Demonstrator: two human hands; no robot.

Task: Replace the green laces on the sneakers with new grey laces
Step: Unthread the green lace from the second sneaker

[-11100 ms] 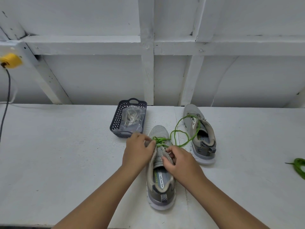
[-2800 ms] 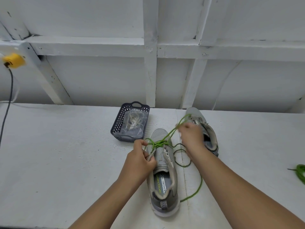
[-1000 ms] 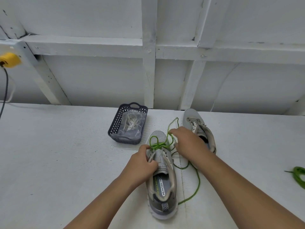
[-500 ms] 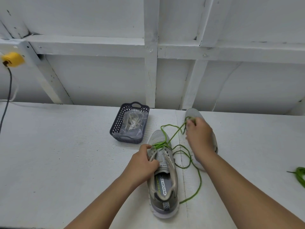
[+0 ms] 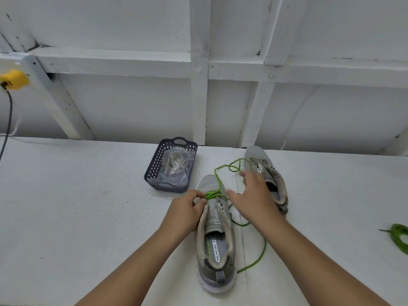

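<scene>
A grey sneaker (image 5: 215,239) lies toe-away in front of me, with a green lace (image 5: 215,193) still threaded through its eyelets nearest the toe. The loose lace loops beyond the toe and trails down the shoe's right side. My left hand (image 5: 187,209) grips the sneaker's left eyelet edge beside the laced part. My right hand (image 5: 251,196) hovers blurred just right of the toe with fingers spread, holding nothing. A second grey sneaker (image 5: 268,173) without a lace lies behind my right hand.
A dark plastic basket (image 5: 154,166) holding a clear bag of grey laces (image 5: 176,165) stands left of the sneakers. Another green lace (image 5: 399,237) lies at the table's right edge. A yellow plug (image 5: 13,80) with a dark cable hangs at the far left.
My right hand pulled a length of green lace out toward the far sneaker, let it go, and has come back toward the near shoe. My left hand kept its grip.
</scene>
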